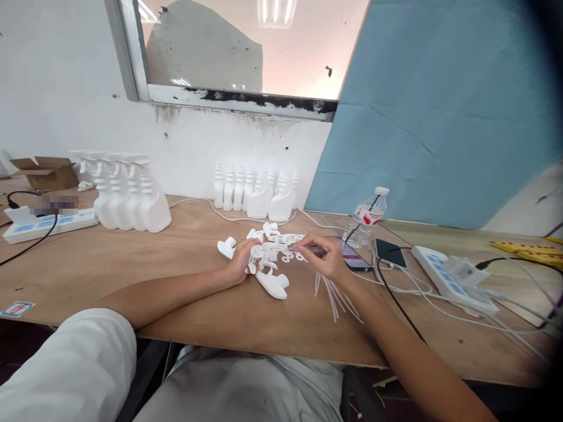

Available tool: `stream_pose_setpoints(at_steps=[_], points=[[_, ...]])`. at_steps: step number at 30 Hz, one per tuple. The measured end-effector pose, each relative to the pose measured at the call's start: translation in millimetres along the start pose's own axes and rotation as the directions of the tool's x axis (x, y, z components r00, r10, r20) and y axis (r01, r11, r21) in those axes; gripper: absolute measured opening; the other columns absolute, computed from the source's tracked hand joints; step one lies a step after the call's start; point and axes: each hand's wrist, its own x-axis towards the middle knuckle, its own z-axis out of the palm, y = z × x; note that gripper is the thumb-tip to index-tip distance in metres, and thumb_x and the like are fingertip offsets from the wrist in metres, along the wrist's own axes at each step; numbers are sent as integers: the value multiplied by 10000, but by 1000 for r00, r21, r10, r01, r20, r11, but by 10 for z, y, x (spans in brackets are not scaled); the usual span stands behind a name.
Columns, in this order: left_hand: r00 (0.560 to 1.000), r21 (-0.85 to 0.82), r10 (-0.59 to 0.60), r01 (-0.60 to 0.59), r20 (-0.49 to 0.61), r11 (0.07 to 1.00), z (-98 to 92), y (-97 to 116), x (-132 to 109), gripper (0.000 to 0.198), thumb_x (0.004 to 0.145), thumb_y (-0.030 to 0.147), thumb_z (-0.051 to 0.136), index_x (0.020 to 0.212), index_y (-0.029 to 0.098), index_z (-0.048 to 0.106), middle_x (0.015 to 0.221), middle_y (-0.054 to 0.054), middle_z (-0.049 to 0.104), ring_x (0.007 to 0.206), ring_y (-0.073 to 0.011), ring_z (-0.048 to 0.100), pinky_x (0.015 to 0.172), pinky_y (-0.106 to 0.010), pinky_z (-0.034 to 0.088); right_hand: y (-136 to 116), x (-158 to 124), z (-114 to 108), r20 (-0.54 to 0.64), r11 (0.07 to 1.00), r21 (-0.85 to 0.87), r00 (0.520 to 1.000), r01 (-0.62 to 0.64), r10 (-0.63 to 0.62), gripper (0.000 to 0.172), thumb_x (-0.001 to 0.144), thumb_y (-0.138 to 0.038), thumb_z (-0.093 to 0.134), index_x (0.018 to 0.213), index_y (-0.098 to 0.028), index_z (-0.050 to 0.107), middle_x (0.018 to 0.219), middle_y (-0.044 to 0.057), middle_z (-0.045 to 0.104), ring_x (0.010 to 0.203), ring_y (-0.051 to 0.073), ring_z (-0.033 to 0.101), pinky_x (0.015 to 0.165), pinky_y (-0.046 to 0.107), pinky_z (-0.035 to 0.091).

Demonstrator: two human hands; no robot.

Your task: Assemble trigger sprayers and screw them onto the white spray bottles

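My left hand (240,262) is closed around a white trigger spray head (255,253), whose round opening faces right. In my right hand (324,256) a slim grey metal tool (317,250) is pinched, its tip pointing left at the spray head; its exact kind is unclear, and I cannot tell if the two touch. Around my hands lie more white sprayer parts: a spray head cover (271,285) in front, another cover (226,248) to the left, and small white rings (300,257). Several thin clear tubes (336,296) rest below my right hand.
White spray bottles with heads (132,199) stand at left, headless bottles (259,196) along the wall. To the right are a plastic water bottle (369,214), phones (390,253), cables and a power strip (451,281). Another power strip (53,225) and a cardboard box (46,174) sit far left.
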Motion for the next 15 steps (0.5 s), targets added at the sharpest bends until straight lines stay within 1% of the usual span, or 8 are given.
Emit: stream_pose_setpoints(at_steps=[3,5,7,10,13,15], points=[[1000,41,20,-20,-9,999,-7,-31,13,362,726,483,669,735,167,494,456,52,479,307,-80,386,304,-196,263,14,14,-3,132,996,-24,987,90,-86,185,854,-304,596,741,-173,661,710,53,694,616,150,619,564,252,455],[999,71,35,-34,-3,997,-19,-57,25,382,724,500,683,738,167,496,462,50,487,316,-83,408,305,-190,258,14,27,-11,170,993,-21,979,117,-112,175,847,-282,597,728,-172,662,705,51,698,628,155,630,585,256,463],[999,110,41,-42,11,993,-30,-82,34,395,731,514,686,736,168,495,470,45,497,322,-85,421,306,-185,248,-2,38,-27,186,992,-32,976,120,-112,182,841,-276,597,702,-174,655,681,42,691,603,150,620,571,253,453],[999,169,45,-49,31,984,-38,-101,31,392,747,518,683,740,170,503,484,37,511,324,-86,430,302,-181,239,-45,41,-47,194,986,-96,974,133,-113,195,835,-270,590,666,-180,633,627,20,661,541,128,571,529,240,417],[998,210,58,-62,23,976,-29,-90,13,384,758,520,675,761,175,507,486,38,513,326,-87,438,301,-177,234,-87,32,-35,179,964,-166,968,206,-176,197,833,-245,568,649,-187,609,558,-9,602,479,101,496,509,230,386],[997,217,71,-69,-2,974,-21,-72,-1,380,758,519,672,774,179,503,482,44,510,324,-88,439,300,-177,235,-105,23,-10,187,944,-190,954,270,-235,192,842,-222,543,663,-189,605,548,-13,587,472,99,483,512,234,378]])
